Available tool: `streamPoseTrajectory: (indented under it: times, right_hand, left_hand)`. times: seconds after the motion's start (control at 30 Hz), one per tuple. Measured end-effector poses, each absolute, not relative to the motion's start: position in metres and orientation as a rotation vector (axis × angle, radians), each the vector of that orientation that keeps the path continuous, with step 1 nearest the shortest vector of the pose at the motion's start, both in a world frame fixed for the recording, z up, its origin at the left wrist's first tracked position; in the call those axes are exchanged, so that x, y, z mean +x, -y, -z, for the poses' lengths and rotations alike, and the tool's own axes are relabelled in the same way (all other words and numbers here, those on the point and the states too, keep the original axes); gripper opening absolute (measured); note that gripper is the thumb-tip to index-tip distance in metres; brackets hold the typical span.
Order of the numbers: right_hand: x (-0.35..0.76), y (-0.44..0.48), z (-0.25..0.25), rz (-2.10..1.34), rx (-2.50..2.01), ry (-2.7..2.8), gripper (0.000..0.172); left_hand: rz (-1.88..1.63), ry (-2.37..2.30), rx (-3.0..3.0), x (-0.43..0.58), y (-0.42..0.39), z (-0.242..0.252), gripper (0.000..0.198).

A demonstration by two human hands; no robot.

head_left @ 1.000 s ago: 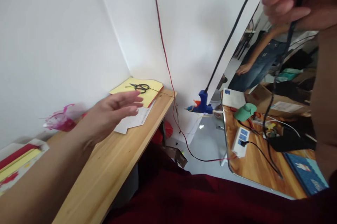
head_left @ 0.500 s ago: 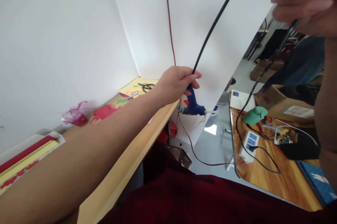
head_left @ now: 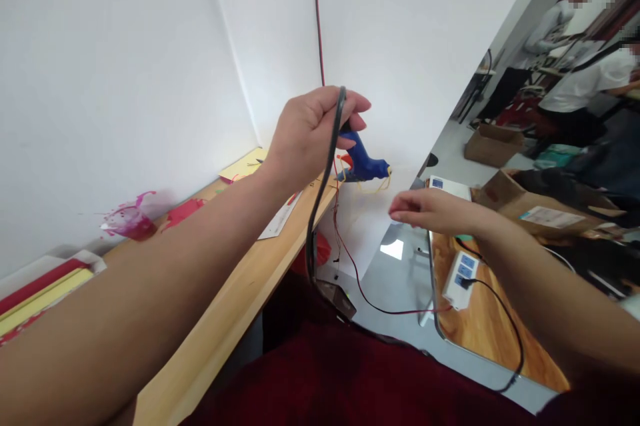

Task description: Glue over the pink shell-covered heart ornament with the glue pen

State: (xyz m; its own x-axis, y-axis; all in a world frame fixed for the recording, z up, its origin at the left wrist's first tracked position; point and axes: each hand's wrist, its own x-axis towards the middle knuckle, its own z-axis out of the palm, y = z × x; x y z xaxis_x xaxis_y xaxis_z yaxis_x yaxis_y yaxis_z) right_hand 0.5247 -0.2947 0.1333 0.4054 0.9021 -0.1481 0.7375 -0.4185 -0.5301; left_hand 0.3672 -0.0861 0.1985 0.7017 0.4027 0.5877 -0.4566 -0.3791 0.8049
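My left hand is closed around the handle end of a blue hot glue gun, held above the edge of the wooden shelf. Its nozzle points right, with a thin yellow strand hanging around it and an orange trigger below the handle. The gun's black cord loops over the back of my left hand and drops toward my lap. Right of the nozzle and slightly lower, apart from it, is my right hand. Its fingers are curled together, and nothing shows in them.
A white power strip with a black plug lies on the wooden table at right. A red and black wire runs down the wall. Cardboard boxes and two people are farther right. Paper and pink cutouts lie along the shelf.
My right hand has let go of the cord and come down from the top right to near the nozzle. My left hand has raised the glue gun slightly; the cord now hangs slack.
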Motion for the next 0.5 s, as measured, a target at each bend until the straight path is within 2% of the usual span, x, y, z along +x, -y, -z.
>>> streamPoseTrajectory:
  times: [0.07, 0.13, 0.23, 0.4, 0.5]
  right_hand:
    - [0.527, 0.279, -0.110, -0.434, -2.263, 1.286, 0.053]
    - [0.529, 0.268, -0.096, -0.597, -2.114, 1.262, 0.057]
    - [0.533, 0.264, -0.092, -0.843, -1.922, 1.214, 0.039]
    - [0.544, 0.289, -0.133, -0.689, -1.545, 1.011, 0.027]
    - [0.537, 0.314, -0.168, -0.628, -1.354, 1.080, 0.017]
  left_hand:
    - [-0.899, 0.034, 1.686, 0.364, 0.088, -0.200, 0.016]
    - [-0.883, 0.015, 1.632, 0.360, 0.089, -0.201, 0.011]
    - [-0.867, -0.023, 1.563, 0.355, 0.088, -0.199, 0.005]
    - [-0.889, -0.007, 1.647, 0.357, 0.076, -0.185, 0.009]
    - [-0.891, 0.012, 1.712, 0.366, 0.072, -0.174, 0.010]
